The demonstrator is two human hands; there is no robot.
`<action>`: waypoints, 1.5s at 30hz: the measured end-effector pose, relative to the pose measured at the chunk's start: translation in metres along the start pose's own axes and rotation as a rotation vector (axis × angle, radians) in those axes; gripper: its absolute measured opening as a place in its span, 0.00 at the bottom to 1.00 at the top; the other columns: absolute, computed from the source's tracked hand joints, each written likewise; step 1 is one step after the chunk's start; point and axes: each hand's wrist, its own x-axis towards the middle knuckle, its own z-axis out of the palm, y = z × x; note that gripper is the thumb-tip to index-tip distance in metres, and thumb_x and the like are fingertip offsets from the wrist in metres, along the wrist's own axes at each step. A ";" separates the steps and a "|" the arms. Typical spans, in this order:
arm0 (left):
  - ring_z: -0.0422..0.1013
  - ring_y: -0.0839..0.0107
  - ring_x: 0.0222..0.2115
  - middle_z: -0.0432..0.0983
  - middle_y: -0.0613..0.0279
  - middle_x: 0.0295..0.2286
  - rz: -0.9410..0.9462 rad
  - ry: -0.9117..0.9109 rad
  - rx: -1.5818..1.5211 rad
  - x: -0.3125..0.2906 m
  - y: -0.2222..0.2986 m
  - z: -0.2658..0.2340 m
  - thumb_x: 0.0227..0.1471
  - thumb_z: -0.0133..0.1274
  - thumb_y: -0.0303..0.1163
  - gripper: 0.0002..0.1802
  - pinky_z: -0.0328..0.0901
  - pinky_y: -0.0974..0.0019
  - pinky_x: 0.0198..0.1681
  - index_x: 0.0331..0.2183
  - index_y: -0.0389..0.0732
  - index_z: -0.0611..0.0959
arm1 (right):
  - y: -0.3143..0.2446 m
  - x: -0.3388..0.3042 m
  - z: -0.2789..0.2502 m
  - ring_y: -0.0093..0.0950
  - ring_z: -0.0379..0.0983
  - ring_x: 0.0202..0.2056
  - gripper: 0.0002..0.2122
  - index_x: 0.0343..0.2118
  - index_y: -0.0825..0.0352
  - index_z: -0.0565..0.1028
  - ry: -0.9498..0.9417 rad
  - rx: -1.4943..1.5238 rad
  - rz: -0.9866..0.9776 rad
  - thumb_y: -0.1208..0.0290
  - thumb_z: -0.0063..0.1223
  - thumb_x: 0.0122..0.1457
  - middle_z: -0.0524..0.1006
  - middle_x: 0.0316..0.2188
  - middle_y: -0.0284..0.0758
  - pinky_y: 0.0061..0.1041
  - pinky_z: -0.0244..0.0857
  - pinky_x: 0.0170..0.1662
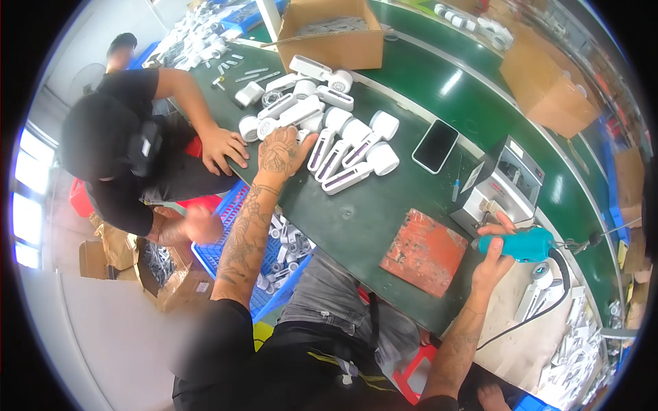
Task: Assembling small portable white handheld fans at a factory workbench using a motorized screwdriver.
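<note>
My left hand [279, 154] reaches across the bench to a pile of white plastic housings with round heads and slotted handles [336, 123]. Its thumb and curled fingers close around one white housing [301, 135] at the pile's near edge; the fingertips are partly hidden. To the right, my right hand [495, 264] grips a teal electric screwdriver [524, 244], held sideways with its cable end pointing right. Below and left of the screwdriver lies a worn reddish square pad [425, 252] on the green bench top [343, 222].
A grey machine box [504, 185] and a phone [436, 146] stand right of the pile. Behind it is an open carton [329, 34]. A co-worker [116, 137] sits at left, a hand near mine. A blue basket of parts [274, 301] sits below the bench edge.
</note>
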 end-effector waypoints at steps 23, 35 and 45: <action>0.75 0.47 0.41 0.77 0.51 0.43 0.022 0.184 -0.164 -0.011 -0.054 -0.025 0.49 0.63 0.36 0.25 0.69 0.49 0.44 0.49 0.41 0.76 | -0.004 0.002 0.003 0.26 0.72 0.39 0.35 0.53 0.76 0.73 -0.017 -0.007 0.029 0.39 0.46 0.65 0.78 0.31 0.35 0.31 0.63 0.50; 0.78 0.50 0.40 0.67 0.62 0.57 0.336 -0.092 0.012 -0.013 -0.058 -0.063 0.45 0.53 0.16 0.29 0.73 0.50 0.43 0.49 0.51 0.81 | -0.002 0.000 -0.001 0.26 0.72 0.39 0.37 0.53 0.76 0.73 0.004 -0.016 0.057 0.37 0.48 0.64 0.78 0.31 0.34 0.31 0.63 0.50; 0.74 0.49 0.48 0.69 0.51 0.55 0.310 -0.029 -0.370 -0.005 -0.058 -0.020 0.47 0.50 0.13 0.34 0.69 0.50 0.50 0.57 0.45 0.74 | -0.003 0.002 0.000 0.27 0.72 0.39 0.38 0.53 0.76 0.73 0.006 -0.024 0.062 0.36 0.49 0.63 0.78 0.31 0.35 0.32 0.64 0.50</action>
